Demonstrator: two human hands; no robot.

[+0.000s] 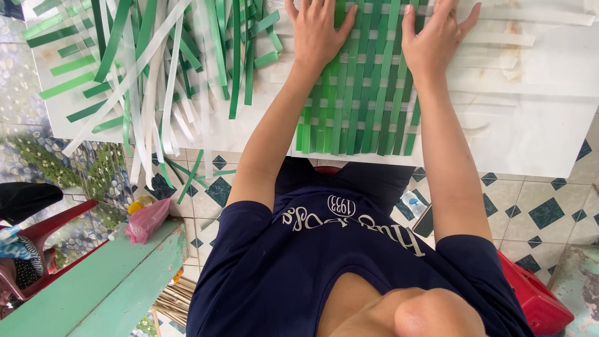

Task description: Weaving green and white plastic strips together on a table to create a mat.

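Observation:
A woven mat (362, 106) of green and white plastic strips lies on a white table (536, 125), its loose ends reaching the table's near edge. My left hand (317, 34) rests flat on the mat's upper left part, fingers spread, holding nothing. On the mat's upper right part my right hand (435, 40) presses down the same way, palm down with the thumb pointing inward. Both forearms reach over the table's near edge. The mat's far end runs out of the picture at the top.
A loose heap of green and white strips (156, 62) covers the table's left side, some hanging over the edge. On the tiled floor are a pink plastic bag (146, 221), a green bench (93, 287), a red chair (37, 240) and a red stool (540, 302).

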